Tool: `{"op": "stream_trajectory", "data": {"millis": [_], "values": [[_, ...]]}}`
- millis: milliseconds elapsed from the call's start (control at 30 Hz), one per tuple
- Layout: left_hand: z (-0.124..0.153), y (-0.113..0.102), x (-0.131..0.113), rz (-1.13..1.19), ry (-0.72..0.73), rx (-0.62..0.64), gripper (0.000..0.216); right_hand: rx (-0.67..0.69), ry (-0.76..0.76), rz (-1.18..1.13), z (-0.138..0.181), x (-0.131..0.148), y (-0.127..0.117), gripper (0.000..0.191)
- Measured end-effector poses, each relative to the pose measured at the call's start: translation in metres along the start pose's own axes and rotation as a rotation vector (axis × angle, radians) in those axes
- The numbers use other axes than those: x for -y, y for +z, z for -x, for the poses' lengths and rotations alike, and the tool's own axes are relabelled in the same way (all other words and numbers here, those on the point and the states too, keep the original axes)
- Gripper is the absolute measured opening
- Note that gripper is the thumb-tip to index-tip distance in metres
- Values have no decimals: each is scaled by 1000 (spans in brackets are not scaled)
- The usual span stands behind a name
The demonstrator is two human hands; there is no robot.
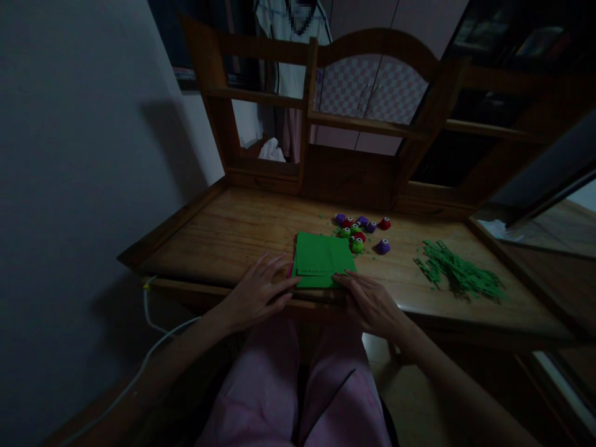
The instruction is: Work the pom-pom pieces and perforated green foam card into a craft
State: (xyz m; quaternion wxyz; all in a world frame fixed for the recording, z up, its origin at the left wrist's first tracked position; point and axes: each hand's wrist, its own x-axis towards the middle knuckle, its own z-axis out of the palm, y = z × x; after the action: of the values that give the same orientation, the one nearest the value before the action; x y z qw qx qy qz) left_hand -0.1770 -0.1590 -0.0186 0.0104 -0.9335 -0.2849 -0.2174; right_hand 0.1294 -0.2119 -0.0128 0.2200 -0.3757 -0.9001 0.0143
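Note:
A stack of green craft sheets, with a pink edge showing at its left side, lies near the front edge of a wooden desk. My left hand rests flat with fingers spread, its fingertips touching the stack's lower left corner. My right hand lies flat at the stack's lower right corner, fingers stretched toward the sheet. A row of small punched holes runs along the top sheet's near edge. Neither hand grips anything.
Several small purple, red and green craft punches sit just behind the stack. A heap of green paper strips lies to the right. A wooden hutch closes off the desk's back. A white cable hangs at the left.

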Motion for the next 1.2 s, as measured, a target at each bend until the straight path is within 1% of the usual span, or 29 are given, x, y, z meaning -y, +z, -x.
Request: {"op": "stream_trajectory", "data": {"millis": [67, 167, 267, 367, 500, 600, 700, 800, 867, 933, 1000, 1200], "values": [[-9, 2, -12, 6, 29, -6, 49, -6, 10, 1, 0, 1, 1, 54], [-24, 7, -25, 4, 34, -6, 48, -14, 5, 0, 1, 2, 1, 54], [-31, 10, -26, 3, 30, -24, 43, -30, 7, -1, 1, 3, 2, 55], [-24, 6, -17, -7, 11, -23, 41, -48, 22, -11, 1, 4, 3, 55], [-2, -2, -1, -46, -32, -4, 42, -50, 34, -13, 2, 5, 5, 56], [11, -6, 2, -53, -19, -12, 45, -47, 43, -3, 2, 5, 6, 56], [10, -4, -5, -51, -6, -39, 47, -49, 46, -1, 3, 5, 7, 55], [-5, 0, -14, -62, -18, -5, 53, -61, 33, -6, 3, 5, 8, 56], [-14, 2, -17, -69, -22, -8, 50, -73, 34, -13, 3, 5, 9, 57], [-17, 3, -16, -70, -23, -7, 46, -78, 50, -24, 4, 5, 10, 58], [-13, 3, -11, -71, -27, -7, 45, -82, 71, -37, 4, 6, 11, 58], [11, -2, 2, -81, -72, -26, 46, -119, 126, -90, 7, 7, 17, 54]]}}
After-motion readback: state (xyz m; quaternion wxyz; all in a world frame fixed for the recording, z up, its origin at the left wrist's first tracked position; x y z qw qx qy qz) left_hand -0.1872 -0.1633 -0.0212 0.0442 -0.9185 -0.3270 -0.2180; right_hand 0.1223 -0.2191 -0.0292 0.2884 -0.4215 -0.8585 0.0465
